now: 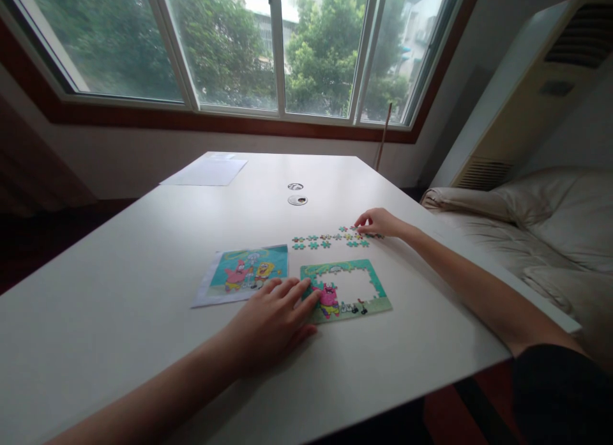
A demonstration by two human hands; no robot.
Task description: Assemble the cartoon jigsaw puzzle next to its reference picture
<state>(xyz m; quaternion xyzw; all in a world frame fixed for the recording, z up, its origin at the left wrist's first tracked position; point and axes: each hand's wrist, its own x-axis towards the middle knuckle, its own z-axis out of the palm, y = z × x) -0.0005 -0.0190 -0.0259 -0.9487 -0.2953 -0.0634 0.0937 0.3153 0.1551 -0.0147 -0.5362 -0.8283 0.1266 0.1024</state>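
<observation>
A partly filled cartoon jigsaw puzzle [352, 292] lies on the white table [143, 253], its middle still a bare white gap. My left hand [275, 320] lies flat with fingers stretched out, fingertips touching the puzzle's left edge. To the left of the puzzle sits a printed reference picture [246, 272] of the same cartoon. Several loose puzzle pieces [330, 239] are spread in rows beyond the puzzle. My right hand [378, 223] reaches to the right end of those rows, fingers curled down onto a piece there.
A sheet of white paper [205, 172] lies at the table's far left. Two round cable grommets [297, 199] sit mid-table. A beige sofa [541, 234] stands right of the table, a tall air conditioner [522, 100] behind it, and windows [239, 49] beyond.
</observation>
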